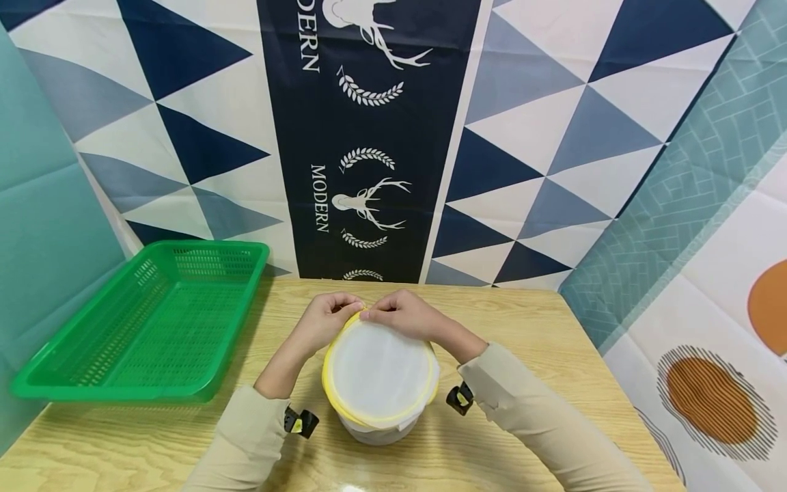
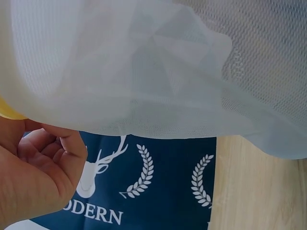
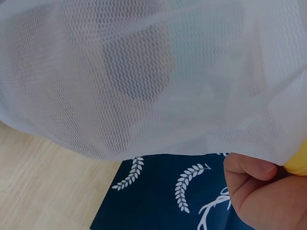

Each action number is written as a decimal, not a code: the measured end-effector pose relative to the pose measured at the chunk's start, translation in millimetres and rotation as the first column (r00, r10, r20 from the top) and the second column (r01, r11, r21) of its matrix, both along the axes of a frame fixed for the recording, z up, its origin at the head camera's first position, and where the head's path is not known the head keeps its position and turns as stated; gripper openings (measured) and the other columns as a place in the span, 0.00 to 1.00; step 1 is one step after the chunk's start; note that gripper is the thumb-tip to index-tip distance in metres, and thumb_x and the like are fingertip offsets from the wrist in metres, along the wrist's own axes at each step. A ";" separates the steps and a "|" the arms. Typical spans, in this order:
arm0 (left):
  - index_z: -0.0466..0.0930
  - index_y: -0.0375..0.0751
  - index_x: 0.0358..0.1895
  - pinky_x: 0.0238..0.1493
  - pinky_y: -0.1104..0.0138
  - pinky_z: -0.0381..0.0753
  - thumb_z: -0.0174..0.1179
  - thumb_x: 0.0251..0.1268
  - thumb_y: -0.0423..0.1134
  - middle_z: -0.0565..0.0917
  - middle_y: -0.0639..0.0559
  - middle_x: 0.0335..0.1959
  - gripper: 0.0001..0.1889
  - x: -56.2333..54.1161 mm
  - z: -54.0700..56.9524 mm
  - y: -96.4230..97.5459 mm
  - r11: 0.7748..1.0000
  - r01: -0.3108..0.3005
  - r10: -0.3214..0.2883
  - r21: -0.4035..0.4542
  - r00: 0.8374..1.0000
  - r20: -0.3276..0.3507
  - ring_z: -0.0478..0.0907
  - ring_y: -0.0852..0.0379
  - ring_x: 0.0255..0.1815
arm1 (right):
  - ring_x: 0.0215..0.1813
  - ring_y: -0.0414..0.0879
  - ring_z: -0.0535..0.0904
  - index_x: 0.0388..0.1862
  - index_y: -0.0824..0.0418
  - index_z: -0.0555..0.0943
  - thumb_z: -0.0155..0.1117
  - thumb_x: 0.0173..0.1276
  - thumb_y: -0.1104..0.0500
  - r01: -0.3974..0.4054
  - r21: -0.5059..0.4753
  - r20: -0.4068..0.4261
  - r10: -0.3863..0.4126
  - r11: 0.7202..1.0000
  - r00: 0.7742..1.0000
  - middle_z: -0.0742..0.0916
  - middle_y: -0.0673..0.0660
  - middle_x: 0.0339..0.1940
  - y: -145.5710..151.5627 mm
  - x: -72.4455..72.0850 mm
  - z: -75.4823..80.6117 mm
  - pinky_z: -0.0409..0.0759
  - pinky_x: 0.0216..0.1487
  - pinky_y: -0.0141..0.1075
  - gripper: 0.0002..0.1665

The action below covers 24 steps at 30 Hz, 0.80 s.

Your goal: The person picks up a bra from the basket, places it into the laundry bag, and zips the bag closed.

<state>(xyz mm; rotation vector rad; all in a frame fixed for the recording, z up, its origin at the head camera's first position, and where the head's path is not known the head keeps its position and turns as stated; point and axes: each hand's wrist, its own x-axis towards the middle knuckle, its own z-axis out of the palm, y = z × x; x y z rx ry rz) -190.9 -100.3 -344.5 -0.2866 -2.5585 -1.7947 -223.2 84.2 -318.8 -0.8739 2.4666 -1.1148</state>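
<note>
A round white mesh laundry bag (image 1: 381,369) with yellow trim stands over the wooden table, its flat circular top facing up. At the far edge of that top, my left hand (image 1: 322,321) pinches the yellow trim between thumb and fingers. Close beside it, my right hand (image 1: 408,314) pinches the same stretch of trim, the two thumbs nearly meeting. The left wrist view shows the mesh wall (image 2: 144,72) hanging past my curled fingers. In the right wrist view, yellow trim (image 3: 298,162) shows at my fingertips, and shapes appear faintly through the mesh.
A green plastic basket (image 1: 212,383) with perforated sides sits on the left of the wooden table (image 1: 504,437). Patterned cloth (image 1: 516,137) hangs behind the table's far edge and along both sides. A black camera mount (image 1: 301,422) is on each wrist.
</note>
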 end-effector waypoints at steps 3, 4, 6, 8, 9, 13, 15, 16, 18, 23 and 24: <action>0.82 0.33 0.41 0.31 0.72 0.77 0.53 0.69 0.37 0.83 0.42 0.37 0.11 0.0 -0.7 0.7 1.000 -0.002 0.002 0.008 1.000 -0.006 0.75 0.61 0.30 | 0.19 0.37 0.75 0.32 0.57 0.87 0.58 0.68 0.51 0.022 0.003 0.002 -0.022 1.000 1.000 0.83 0.50 0.25 0.0 1.2 0.2 0.76 0.21 0.31 0.14; 0.82 0.33 0.42 0.31 0.72 0.77 0.53 0.69 0.38 0.83 0.42 0.37 0.12 -0.3 -1.2 0.9 1.000 -0.005 0.005 0.012 1.000 -0.007 0.75 0.61 0.30 | 0.19 0.37 0.75 0.33 0.57 0.87 0.58 0.68 0.50 0.025 0.004 0.001 -0.025 1.000 1.000 0.84 0.51 0.25 0.1 1.5 0.3 0.76 0.21 0.32 0.15; 0.82 0.32 0.42 0.31 0.73 0.77 0.54 0.68 0.38 0.83 0.42 0.37 0.12 -0.4 -2.0 1.2 1.000 -0.010 0.010 0.017 1.000 -0.011 0.75 0.62 0.30 | 0.19 0.37 0.76 0.33 0.57 0.87 0.58 0.68 0.50 0.035 0.005 0.004 -0.035 0.999 0.999 0.84 0.51 0.26 0.1 1.9 0.2 0.77 0.21 0.32 0.15; 0.82 0.32 0.42 0.31 0.73 0.77 0.54 0.68 0.38 0.83 0.41 0.38 0.12 -0.7 -2.8 1.3 1.000 -0.016 0.016 0.020 1.000 -0.012 0.76 0.62 0.30 | 0.19 0.37 0.76 0.33 0.57 0.87 0.58 0.68 0.50 0.041 0.003 0.000 -0.041 0.999 0.999 0.84 0.51 0.26 0.4 2.6 0.1 0.77 0.22 0.32 0.15; 0.82 0.32 0.42 0.31 0.73 0.77 0.54 0.68 0.38 0.83 0.42 0.38 0.12 -0.8 -3.0 1.3 1.000 -0.019 0.019 0.023 1.000 -0.011 0.76 0.62 0.30 | 0.20 0.37 0.76 0.33 0.57 0.87 0.58 0.68 0.50 0.043 0.003 -0.003 -0.043 0.999 0.999 0.84 0.51 0.27 0.5 2.9 0.0 0.77 0.22 0.32 0.15; 0.82 0.32 0.41 0.31 0.73 0.77 0.54 0.68 0.38 0.84 0.42 0.38 0.12 -1.1 -3.7 0.7 0.999 -0.023 0.024 0.026 1.000 -0.012 0.76 0.62 0.30 | 0.21 0.37 0.76 0.33 0.58 0.87 0.58 0.68 0.50 0.044 -0.002 -0.024 -0.044 0.999 0.999 0.84 0.52 0.27 0.5 4.2 0.2 0.77 0.22 0.32 0.16; 0.83 0.33 0.41 0.32 0.73 0.78 0.54 0.68 0.37 0.84 0.42 0.38 0.11 -1.2 -4.2 0.7 0.999 -0.032 0.032 0.026 0.999 -0.006 0.76 0.62 0.30 | 0.22 0.38 0.76 0.33 0.58 0.87 0.58 0.68 0.50 0.046 -0.001 -0.033 -0.046 0.999 0.998 0.84 0.52 0.28 0.7 4.4 -0.3 0.77 0.23 0.32 0.16; 0.83 0.34 0.41 0.32 0.73 0.78 0.54 0.68 0.37 0.84 0.43 0.38 0.11 -1.2 -4.4 0.6 0.999 -0.035 0.036 0.023 0.999 -0.005 0.76 0.62 0.31 | 0.22 0.38 0.76 0.33 0.58 0.87 0.58 0.68 0.50 0.046 -0.001 -0.038 -0.046 0.999 0.998 0.84 0.52 0.28 1.0 4.5 -0.6 0.77 0.23 0.32 0.16; 0.83 0.34 0.41 0.33 0.73 0.78 0.55 0.68 0.37 0.84 0.43 0.38 0.10 -1.2 -4.6 0.7 0.999 -0.043 0.043 0.016 0.999 -0.003 0.76 0.61 0.31 | 0.22 0.38 0.77 0.32 0.57 0.87 0.58 0.68 0.50 0.051 0.001 -0.037 -0.051 0.999 0.998 0.84 0.52 0.28 1.5 4.4 -0.9 0.78 0.24 0.33 0.16; 0.83 0.35 0.40 0.34 0.72 0.77 0.54 0.68 0.37 0.84 0.44 0.38 0.10 0.0 -4.2 0.6 0.999 -0.047 0.047 0.011 0.999 -0.010 0.76 0.59 0.33 | 0.22 0.38 0.77 0.32 0.57 0.87 0.57 0.69 0.49 0.057 -0.009 -0.020 -0.057 0.998 0.998 0.84 0.52 0.27 2.7 3.8 -1.7 0.78 0.23 0.33 0.16; 0.83 0.36 0.40 0.34 0.71 0.77 0.54 0.68 0.38 0.84 0.44 0.38 0.10 0.1 -4.4 0.4 0.999 -0.046 0.047 0.012 0.999 -0.013 0.76 0.59 0.33 | 0.22 0.38 0.77 0.32 0.57 0.87 0.57 0.69 0.49 0.055 -0.012 -0.020 -0.055 0.998 0.998 0.84 0.52 0.27 2.7 3.7 -1.8 0.78 0.23 0.33 0.16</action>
